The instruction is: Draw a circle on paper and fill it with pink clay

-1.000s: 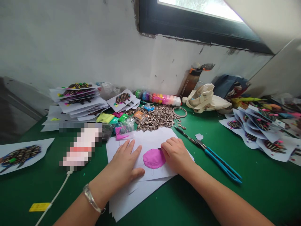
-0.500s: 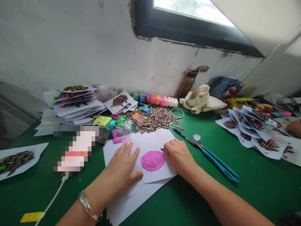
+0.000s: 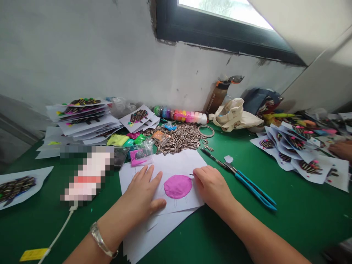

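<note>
In the head view, a flattened magenta oval of soft, clay-like material (image 3: 178, 186) lies on a white paper sheet (image 3: 176, 157) between the hands, its long axis running roughly crosswise from one hand toward the other. The left hand (image 3: 145, 192) is spread flat on the paper, fingers apart, gripping nothing, its thumb near the oval's lower left edge. The right hand (image 3: 210, 185) seems the nearer, just beside the oval's right end; its fingers are curled in, apparently pinching a thin dark sliver (image 3: 191, 175), mostly hidden. A second ago the right fingers covered that end; now the oval's whole outline shows, while the left hand stays splayed
</note>
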A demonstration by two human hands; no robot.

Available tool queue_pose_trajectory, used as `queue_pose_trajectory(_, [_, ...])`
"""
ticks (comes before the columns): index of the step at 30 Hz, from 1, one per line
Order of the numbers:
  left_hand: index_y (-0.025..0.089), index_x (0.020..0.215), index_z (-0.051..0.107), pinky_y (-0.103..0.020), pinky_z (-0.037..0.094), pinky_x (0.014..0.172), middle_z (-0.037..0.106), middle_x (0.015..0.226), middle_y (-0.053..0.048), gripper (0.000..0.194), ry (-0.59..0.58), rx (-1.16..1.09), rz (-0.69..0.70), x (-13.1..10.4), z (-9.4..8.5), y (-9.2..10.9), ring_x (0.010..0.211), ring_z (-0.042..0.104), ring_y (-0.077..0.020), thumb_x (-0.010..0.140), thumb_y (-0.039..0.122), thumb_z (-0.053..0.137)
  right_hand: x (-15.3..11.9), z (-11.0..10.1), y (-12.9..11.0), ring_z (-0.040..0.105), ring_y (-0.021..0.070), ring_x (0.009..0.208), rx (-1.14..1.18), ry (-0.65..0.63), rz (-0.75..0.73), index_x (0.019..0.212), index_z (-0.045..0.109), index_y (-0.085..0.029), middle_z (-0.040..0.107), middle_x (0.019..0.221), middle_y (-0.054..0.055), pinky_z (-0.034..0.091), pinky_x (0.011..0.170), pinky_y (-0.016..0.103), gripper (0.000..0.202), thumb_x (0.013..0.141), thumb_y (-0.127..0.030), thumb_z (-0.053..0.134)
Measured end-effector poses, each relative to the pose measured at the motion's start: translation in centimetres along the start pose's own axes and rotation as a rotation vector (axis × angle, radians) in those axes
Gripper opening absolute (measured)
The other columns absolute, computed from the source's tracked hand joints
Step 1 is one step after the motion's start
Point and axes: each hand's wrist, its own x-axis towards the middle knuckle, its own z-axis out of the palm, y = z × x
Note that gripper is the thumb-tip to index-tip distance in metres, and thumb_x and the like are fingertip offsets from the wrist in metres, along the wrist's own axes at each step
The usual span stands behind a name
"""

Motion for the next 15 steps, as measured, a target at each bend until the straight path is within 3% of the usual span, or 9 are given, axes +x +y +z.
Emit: queue_pose_trajectory(15, [0.014,0.144,0.039,-0.055,0.018,0.113,0.022,0.155,-0.022,0.076,0.001,-0.025,0.005,0.1,0.0,0.0,0.143,0.01,-0.0413,0.079,0.044,0.062,-0.4,0.9,-0.7,0.046,0.0165,0.066,0.153,0.033,0.022,0.069,0.055,-0.018,0.052,0.064,0.002,0.031,0.062,0.028,0.018,0.082,-0.008,0.049])
